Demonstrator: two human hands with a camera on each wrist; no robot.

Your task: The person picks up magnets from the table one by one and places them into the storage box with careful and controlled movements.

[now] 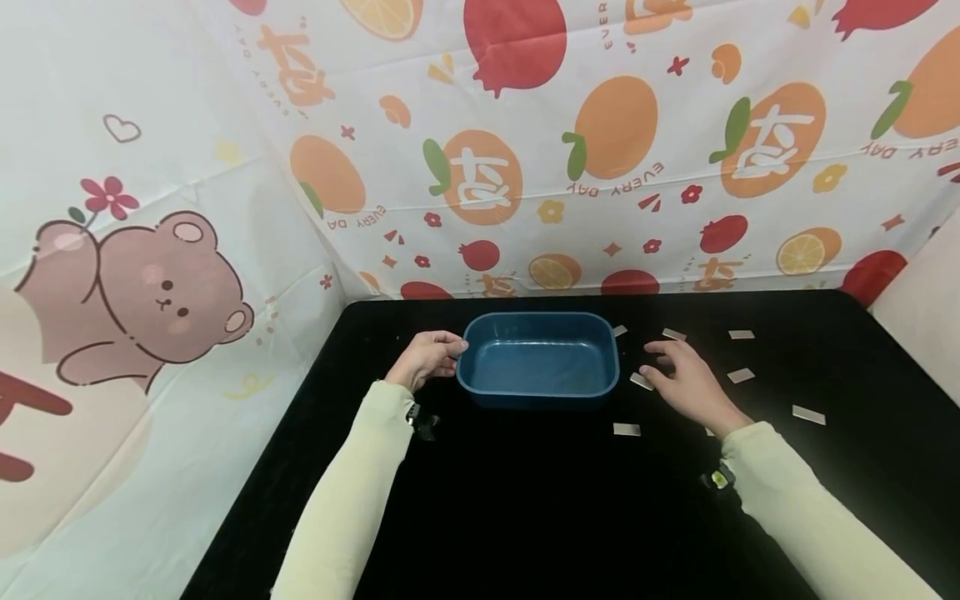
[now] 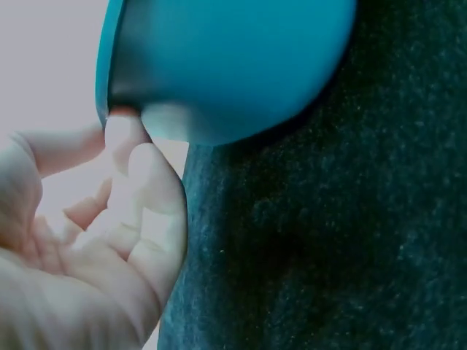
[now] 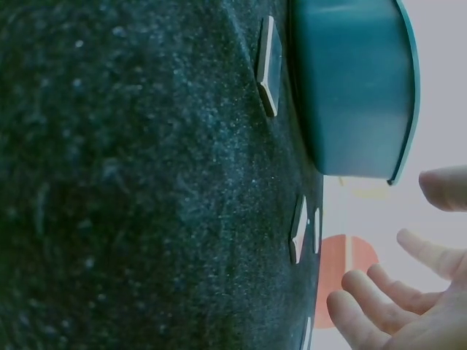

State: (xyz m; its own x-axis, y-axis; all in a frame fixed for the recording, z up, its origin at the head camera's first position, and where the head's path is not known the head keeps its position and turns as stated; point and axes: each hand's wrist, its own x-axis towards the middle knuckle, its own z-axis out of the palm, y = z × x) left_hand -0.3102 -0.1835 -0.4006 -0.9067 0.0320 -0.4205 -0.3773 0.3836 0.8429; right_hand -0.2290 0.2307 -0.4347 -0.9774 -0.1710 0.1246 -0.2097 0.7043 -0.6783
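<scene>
A blue rectangular plastic basin [image 1: 537,367] stands on the black table, and nothing shows inside it. At its left end my left hand [image 1: 427,358] pinches the rim between thumb and fingers; the left wrist view shows the grip on the basin [image 2: 241,65] up close. Right of the basin, my right hand [image 1: 693,387] hovers with fingers spread and relaxed, holding nothing. A small pale rectangular tile [image 1: 641,381] lies just below its thumb tip, and another tile [image 1: 673,334] lies beyond its fingers. The right wrist view shows the hand [image 3: 408,292] apart from the basin.
Several more flat tiles are scattered over the right half of the table [image 1: 525,500], among them one tile [image 1: 627,430] near the basin's front corner and one tile [image 1: 808,414] farthest right. A fruit-print cloth [image 1: 420,233] hangs behind the table, a bear-print cloth [image 1: 180,292] at the left.
</scene>
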